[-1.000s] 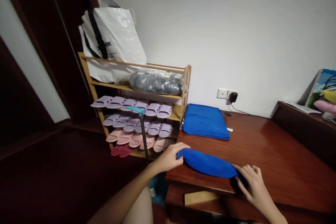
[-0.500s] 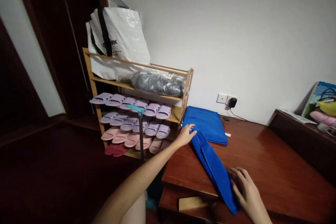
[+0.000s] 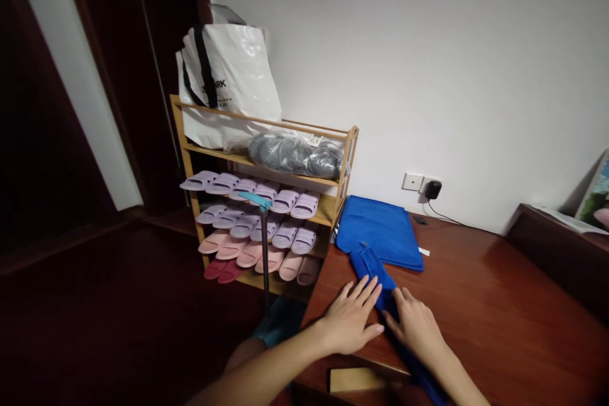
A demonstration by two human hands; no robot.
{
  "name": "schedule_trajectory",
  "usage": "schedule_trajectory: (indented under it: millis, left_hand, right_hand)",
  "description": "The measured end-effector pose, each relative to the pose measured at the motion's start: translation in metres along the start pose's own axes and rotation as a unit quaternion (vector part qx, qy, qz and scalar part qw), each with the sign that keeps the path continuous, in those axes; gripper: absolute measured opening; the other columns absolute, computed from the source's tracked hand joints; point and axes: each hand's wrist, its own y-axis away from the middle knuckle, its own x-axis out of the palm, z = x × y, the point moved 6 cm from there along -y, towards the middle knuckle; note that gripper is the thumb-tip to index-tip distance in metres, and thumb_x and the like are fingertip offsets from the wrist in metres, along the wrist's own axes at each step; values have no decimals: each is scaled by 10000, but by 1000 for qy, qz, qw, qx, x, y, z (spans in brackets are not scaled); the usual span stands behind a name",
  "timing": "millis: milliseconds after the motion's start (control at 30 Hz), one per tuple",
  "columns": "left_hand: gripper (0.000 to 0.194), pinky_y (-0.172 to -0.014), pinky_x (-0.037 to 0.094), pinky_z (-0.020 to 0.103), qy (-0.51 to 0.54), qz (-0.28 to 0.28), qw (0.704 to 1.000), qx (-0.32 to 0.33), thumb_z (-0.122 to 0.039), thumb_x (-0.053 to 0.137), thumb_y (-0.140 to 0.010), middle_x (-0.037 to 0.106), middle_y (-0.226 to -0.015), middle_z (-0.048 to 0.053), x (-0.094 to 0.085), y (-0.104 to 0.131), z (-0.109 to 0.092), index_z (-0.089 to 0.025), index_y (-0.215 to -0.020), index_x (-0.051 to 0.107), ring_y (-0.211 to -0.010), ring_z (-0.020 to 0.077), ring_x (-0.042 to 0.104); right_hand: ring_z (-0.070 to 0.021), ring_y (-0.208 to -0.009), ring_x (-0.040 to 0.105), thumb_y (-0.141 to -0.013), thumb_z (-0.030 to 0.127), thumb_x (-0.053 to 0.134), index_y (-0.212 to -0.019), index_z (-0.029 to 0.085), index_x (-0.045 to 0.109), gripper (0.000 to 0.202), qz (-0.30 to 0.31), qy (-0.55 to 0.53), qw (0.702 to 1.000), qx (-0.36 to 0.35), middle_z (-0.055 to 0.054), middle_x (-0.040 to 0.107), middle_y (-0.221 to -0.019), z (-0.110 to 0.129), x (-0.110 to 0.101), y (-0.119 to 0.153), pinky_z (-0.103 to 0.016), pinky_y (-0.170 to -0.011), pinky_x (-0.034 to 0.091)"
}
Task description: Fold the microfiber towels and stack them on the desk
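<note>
A long, narrow folded piece of blue fabric lies slantwise over the wooden tabletop, its near end hanging past the front edge. My left hand rests flat with fingers spread, fingertips on the strip's left side. On the other side my right hand has its fingers curled, thumb and fingertips gripping the strip's middle; the part beneath it is hidden. Beyond the strip's far end sits a flat folded blue cloth with a small white tag.
The wooden table has a partly open drawer in front. Left of it stands a slipper rack bearing a white bag. A turquoise-topped pole stands before the rack. A black plug trails a cord.
My left hand has moved from the strip's far end towards me and now lies flat on it. My right hand has come in from the near right and closed on the strip.
</note>
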Motion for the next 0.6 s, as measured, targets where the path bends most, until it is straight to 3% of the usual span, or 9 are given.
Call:
schedule_trajectory:
  millis: [100, 200, 367, 500, 600]
  left_hand:
    - [745, -1112, 147, 503, -5, -11, 1000, 6, -502, 419, -908, 72, -1542, 110, 3, 2, 4, -141, -1486, 117, -1414, 267, 54]
    - [741, -1111, 143, 502, -3, -29, 999, 19, -540, 374, -918, 85, -1542, 109, 3, 2, 6, -153, -1489, 105, -1414, 265, 62]
    - [715, -1112, 153, 487, 16, -57, 998, 24, -579, 347, -917, 147, -1536, 114, 2, 4, 6, -163, -1476, 186, -1412, 258, 90]
    - [667, -1107, 167, 493, 22, -63, 997, 30, -508, 424, -906, 182, -1531, 113, -2, 6, 6, -175, -1456, 249, -1407, 264, 120]
    - [619, -1104, 158, 513, 19, -54, 998, 30, -420, 433, -909, 188, -1530, 110, -8, 6, 1, -181, -1452, 256, -1404, 273, 133]
  right_hand:
    - [-228, -772, 594, -830, 316, 428, -889, 174, 589, 222, 14, -67, 998, -16, -100, 607, -888, -9, 0, -8, -323, -678, 419]
    - [-197, -752, 594, -859, 430, 407, -803, 174, 577, 312, 24, -159, 987, -6, -67, 622, -788, -24, -11, -9, -293, -681, 437]
    - [-159, -646, 582, -864, 612, 324, -895, 172, 536, 490, 16, -303, 949, 86, -39, 626, -766, -78, -20, 6, -262, -575, 454]
    - [-175, -645, 564, -742, 634, 523, -711, 177, 550, 458, 8, -275, 953, 129, -35, 609, -685, -127, -16, 29, -282, -595, 446]
    - [-191, -669, 573, -728, 592, 558, -713, 190, 597, 404, -21, -182, 977, 110, -45, 623, -713, -133, -30, 41, -303, -628, 456]
